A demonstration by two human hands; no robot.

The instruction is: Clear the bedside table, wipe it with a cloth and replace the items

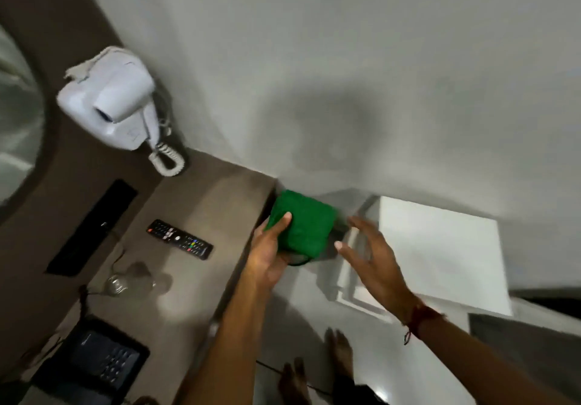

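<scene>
My left hand (pixel 267 256) holds a folded green cloth (pixel 301 225) just past the right edge of the grey-brown bedside table (pixel 201 216), thumb on top of the cloth. A short way to the right, my right hand (pixel 371 256) hovers with fingers spread and nothing in it. On the table lie a black remote control (pixel 179 239), a clear glass (pixel 118 283) and a dark desk telephone (pixel 97 357) at the near end.
A white wall-mounted hair dryer (pixel 110 99) with a coiled cord hangs above the table's far end. A black slot panel (pixel 91 228) sits in the wall at left. A white box-shaped unit (pixel 440 253) stands to the right. My bare feet (pixel 314 370) are on the pale floor.
</scene>
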